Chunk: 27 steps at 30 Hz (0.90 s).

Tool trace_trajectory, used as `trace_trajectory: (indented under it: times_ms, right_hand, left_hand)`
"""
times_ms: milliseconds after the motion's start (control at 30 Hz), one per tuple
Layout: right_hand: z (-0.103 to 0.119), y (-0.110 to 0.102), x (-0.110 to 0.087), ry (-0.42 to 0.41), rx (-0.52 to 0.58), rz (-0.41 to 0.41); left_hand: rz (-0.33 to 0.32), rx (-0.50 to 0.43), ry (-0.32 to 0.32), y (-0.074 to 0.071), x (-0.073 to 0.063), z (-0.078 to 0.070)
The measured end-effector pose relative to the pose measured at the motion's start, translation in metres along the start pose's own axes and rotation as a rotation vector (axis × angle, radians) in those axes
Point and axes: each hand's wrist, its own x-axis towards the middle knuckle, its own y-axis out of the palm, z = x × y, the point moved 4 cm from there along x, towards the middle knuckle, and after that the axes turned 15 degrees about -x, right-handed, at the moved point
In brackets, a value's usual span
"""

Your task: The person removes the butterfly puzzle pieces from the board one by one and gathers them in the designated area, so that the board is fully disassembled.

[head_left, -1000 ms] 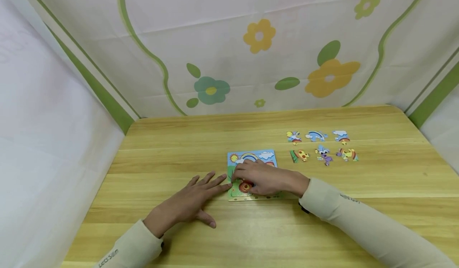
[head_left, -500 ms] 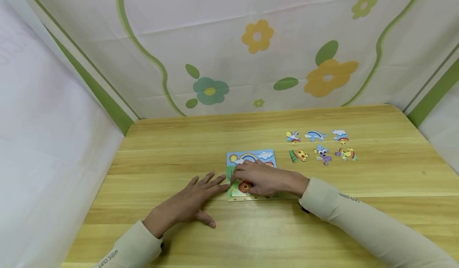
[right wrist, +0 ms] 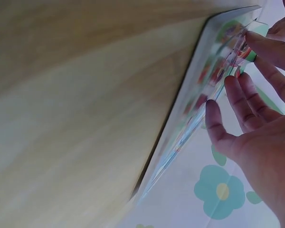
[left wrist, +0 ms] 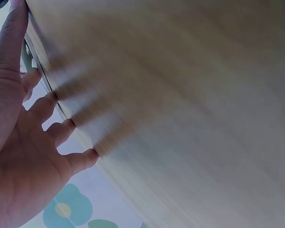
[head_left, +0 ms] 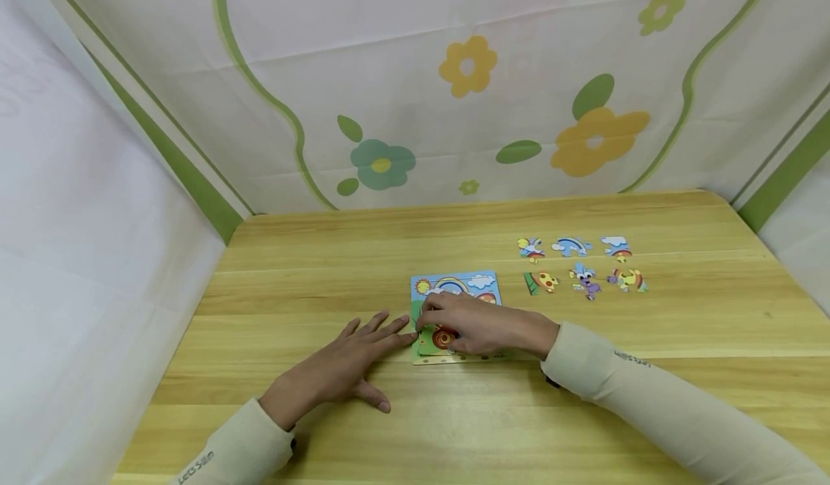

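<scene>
A puzzle board (head_left: 488, 283) with a printed sun, rainbow and cloud lies on the wooden table. Over its lower left part, my right hand (head_left: 480, 323) pinches a green puzzle piece (head_left: 444, 339) with a reddish-brown spiral. In the right wrist view the thumb and fingers meet at this piece (right wrist: 247, 53), which looks tilted against the board; its exact seating is hidden. My left hand (head_left: 346, 362) rests palm down on the table with fingers spread. Its fingertips reach the board's left edge.
To the right of the board, several loose puzzle pieces lie in two rows, among them a rainbow piece (head_left: 572, 246) and a purple-and-blue piece (head_left: 586, 280). A floral fabric wall (head_left: 415, 96) stands behind the wooden table (head_left: 311, 254).
The spiral puzzle piece has shifted slightly over the board's lower left, and the right fingers have moved a little with it. The left hand and loose pieces stay where they were.
</scene>
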Motion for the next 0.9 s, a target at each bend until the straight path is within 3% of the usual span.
trace_trajectory:
  times_ms: [233,900]
  right_hand:
    - [0.0007,-0.0002,0.0002,0.001,0.046,0.005]
    - [0.0012,-0.0031,-0.0013,0.051,0.048,-0.035]
  left_hand:
    - [-0.004,0.001,0.001,-0.0005,0.0001,-0.0003]
    - [-0.011,0.014,0.004,-0.0005,0.0002,0.0003]
